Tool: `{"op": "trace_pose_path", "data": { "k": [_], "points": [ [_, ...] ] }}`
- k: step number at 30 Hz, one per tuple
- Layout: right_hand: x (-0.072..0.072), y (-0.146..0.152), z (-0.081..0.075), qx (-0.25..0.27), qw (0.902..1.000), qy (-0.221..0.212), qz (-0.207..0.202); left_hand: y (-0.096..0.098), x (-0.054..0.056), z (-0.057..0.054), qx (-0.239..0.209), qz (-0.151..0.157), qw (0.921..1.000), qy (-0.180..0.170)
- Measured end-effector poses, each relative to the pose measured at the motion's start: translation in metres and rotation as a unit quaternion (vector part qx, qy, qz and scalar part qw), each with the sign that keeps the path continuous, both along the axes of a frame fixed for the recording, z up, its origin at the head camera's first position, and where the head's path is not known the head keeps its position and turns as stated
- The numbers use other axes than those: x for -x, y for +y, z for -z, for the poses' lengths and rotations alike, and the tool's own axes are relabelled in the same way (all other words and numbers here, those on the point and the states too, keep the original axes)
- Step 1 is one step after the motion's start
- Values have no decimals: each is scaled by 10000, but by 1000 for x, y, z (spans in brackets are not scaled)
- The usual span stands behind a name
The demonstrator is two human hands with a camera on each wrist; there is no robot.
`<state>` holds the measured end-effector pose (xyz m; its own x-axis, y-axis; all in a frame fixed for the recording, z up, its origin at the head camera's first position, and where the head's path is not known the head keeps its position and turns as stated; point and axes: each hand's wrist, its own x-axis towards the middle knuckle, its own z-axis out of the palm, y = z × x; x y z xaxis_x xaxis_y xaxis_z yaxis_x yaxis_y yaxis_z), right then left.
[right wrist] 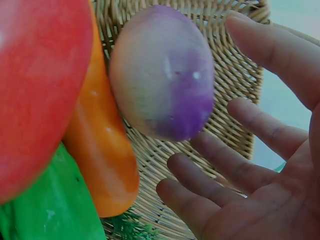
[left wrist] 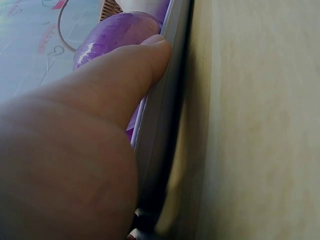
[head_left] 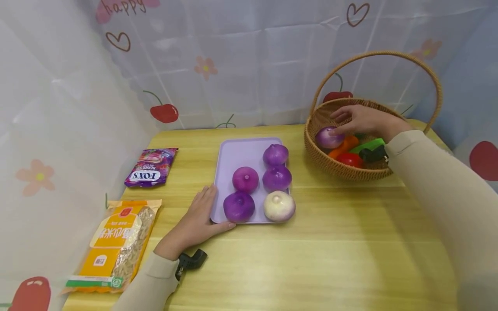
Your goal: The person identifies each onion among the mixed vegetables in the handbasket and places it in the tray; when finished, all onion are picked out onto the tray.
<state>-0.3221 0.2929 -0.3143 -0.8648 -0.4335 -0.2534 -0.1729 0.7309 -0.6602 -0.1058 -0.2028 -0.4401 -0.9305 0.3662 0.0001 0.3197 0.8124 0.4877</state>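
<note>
My left hand (head_left: pixel 199 217) rests at the near-left corner of the lilac tray (head_left: pixel 239 149), its fingers along the left side. The left wrist view shows its thumb lying straight against the tray's rim. Several onions sit on the tray: purple ones, such as the purple onion (head_left: pixel 239 207) by the thumb, and a whitish onion (head_left: pixel 279 206) at the near right. Over the wicker basket (head_left: pixel 350 172) is my right hand (head_left: pixel 363 120). Its fingers are spread beside a purple-and-white onion (right wrist: pixel 162 75) in the basket, not gripping it.
Inside the basket lie a red, rounded vegetable (right wrist: pixel 42 90), an orange, elongated vegetable (right wrist: pixel 105 155) and a green vegetable (right wrist: pixel 50 200). The basket's tall handle (head_left: pixel 438 90) arches overhead. At the left lie a purple FOX'S snack bag (head_left: pixel 151 167) and a yellow food packet (head_left: pixel 114 246).
</note>
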Motion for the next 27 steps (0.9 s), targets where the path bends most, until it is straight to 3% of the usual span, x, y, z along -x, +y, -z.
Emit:
{"op": "trace_pose_path", "data": {
  "k": [10, 21, 27],
  "points": [
    [1, -5, 6, -120, 9991, 211, -354, 2, -1, -2, -76, 24, 10000, 28],
    [1, -3, 9, -353, 9991, 157, -148, 2, 0, -1, -53, 31, 10000, 47],
    [1, -3, 11, -389, 9983, 397, -183, 3, 0, -3, -54, 30, 10000, 45]
  ]
}}
